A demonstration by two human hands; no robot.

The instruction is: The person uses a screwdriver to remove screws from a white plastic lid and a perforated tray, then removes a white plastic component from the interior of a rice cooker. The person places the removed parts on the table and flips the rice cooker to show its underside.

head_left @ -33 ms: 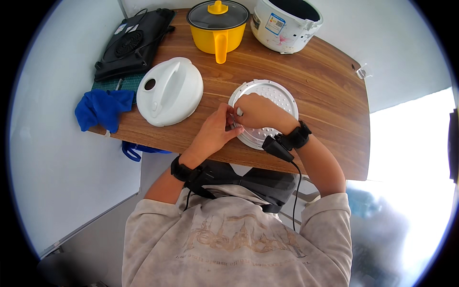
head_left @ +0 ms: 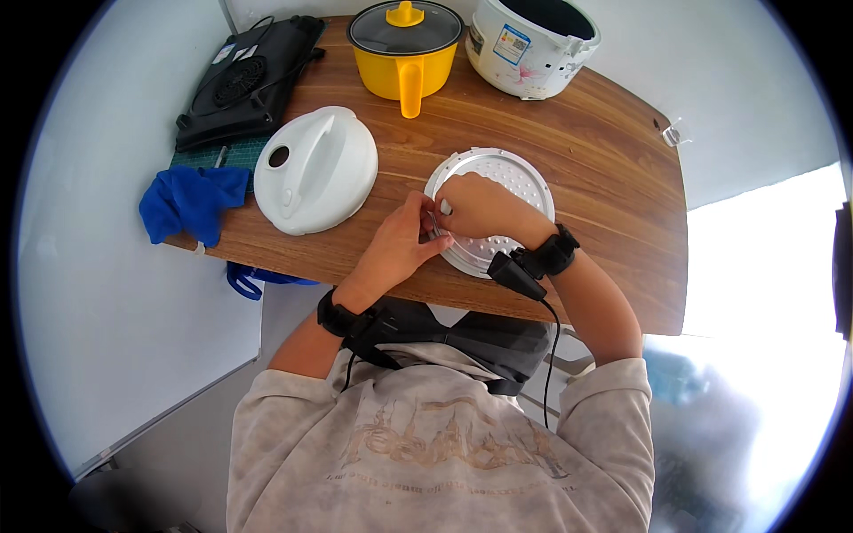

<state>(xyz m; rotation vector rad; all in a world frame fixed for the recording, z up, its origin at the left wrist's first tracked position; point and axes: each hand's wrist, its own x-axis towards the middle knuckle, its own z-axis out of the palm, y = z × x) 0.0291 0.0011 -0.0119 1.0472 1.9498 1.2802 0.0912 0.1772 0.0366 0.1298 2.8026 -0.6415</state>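
Observation:
A round silvery-white metal plate (head_left: 526, 180), dimpled all over and looking like a rice cooker's inner lid, lies near the table's front edge. Over its left half bends my right hand (head_left: 484, 206), fingers curled in, with a small whitish bit showing at the fingertips. My left hand (head_left: 394, 247) meets it at the plate's left rim, thumb and fingers closed around a spot where a little silvery metal shows. What exactly the fingertips of both hands grip is hidden. Left of my hands rests a white domed lid (head_left: 342, 173) with a raised handle and a round hole.
At the back stand a yellow pot (head_left: 378, 73) with a glass lid and a white rice cooker body (head_left: 498, 67). A black appliance with a fan grille (head_left: 240, 82) lies back left on a green mat (head_left: 240, 153). A blue cloth (head_left: 188, 202) drapes over the left edge of the wooden table (head_left: 613, 213).

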